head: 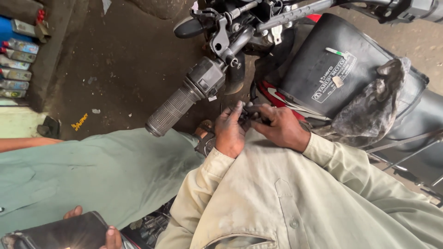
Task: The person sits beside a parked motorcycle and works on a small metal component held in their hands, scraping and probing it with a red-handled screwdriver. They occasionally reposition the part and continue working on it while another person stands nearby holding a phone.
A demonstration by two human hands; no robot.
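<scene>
My left hand (pixel 229 133) and my right hand (pixel 282 128), both greasy, meet in front of my chest beside a motorcycle. Together they pinch a small dark metal part (pixel 250 116) between their fingertips; its shape is mostly hidden by my fingers. Just above my hands sticks out the motorcycle's left handlebar with a ribbed black grip (pixel 171 112) and a grey switch housing (pixel 205 77). My beige shirt sleeves run up to both wrists.
The black motorcycle tank cover (pixel 323 60) has a dirty rag (pixel 374 99) lying on it. Another person in green clothing (pixel 92 170) stands at the left, a hand holding a dark phone (pixel 60 233). Small bottles (pixel 16 64) line a ledge at far left. Dirt floor (pixel 124 55) lies beyond.
</scene>
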